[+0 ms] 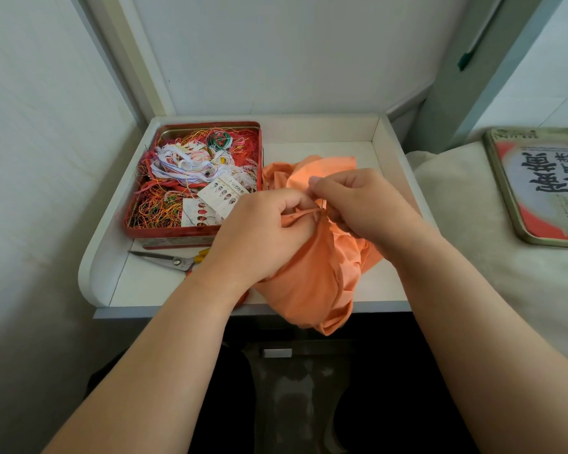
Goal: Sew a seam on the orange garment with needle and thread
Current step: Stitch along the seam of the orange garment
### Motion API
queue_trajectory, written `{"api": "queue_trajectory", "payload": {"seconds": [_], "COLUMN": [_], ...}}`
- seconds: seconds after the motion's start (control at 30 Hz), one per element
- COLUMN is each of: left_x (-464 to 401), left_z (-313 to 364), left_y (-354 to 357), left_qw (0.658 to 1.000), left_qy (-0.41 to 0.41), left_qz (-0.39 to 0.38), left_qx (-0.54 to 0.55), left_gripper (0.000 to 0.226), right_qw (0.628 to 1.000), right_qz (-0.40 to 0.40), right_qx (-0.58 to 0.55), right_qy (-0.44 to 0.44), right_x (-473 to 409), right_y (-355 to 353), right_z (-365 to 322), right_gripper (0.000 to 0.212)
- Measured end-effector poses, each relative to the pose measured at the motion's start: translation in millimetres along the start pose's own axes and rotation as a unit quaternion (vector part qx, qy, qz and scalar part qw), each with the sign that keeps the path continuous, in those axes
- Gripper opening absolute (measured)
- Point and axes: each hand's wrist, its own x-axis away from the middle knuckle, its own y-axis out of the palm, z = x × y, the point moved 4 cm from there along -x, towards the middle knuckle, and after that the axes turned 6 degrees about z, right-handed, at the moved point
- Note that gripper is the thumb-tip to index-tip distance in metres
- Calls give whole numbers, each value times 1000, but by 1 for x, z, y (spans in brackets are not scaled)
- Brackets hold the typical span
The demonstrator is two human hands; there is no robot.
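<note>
Garment (312, 276) bunched on the bench (368, 152) edge; our left hand (259, 234) grips its fold, right hand (358, 204) pinches there. Needle unseen: we may prick fingers (295, 199) or snag thread.

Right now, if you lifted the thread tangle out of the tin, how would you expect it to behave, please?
The thread would probably come up floppy and light. Its loops look knotted together, so most may lift as one clump. It likely drags the paper cards lying in it, and strands already over the tin rim may snag.
</note>
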Motion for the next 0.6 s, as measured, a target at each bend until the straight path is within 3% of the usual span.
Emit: {"api": "queue_trajectory", "payload": {"seconds": [0.27, 0.5, 0.6], "left_x": [-1, 0, 3], "left_z": [1, 0, -1], "left_y": [-1, 2, 6], "left_qw": [983, 930, 904], "left_qy": [-96, -173, -190], "left_qz": [-106, -146, -187], "left_qx": [119, 291, 333], "left_gripper": [10, 10, 26], "right_qw": [968, 927, 921], "right_qz": [111, 51, 41], "right_qx": [-214, -357, -375], "right_qy": [67, 105, 95], "right_x": [-19, -27, -29], "right_y": [-21, -20, -18], "right_z": [15, 22, 22], "right_gripper": [42, 40, 41]}}
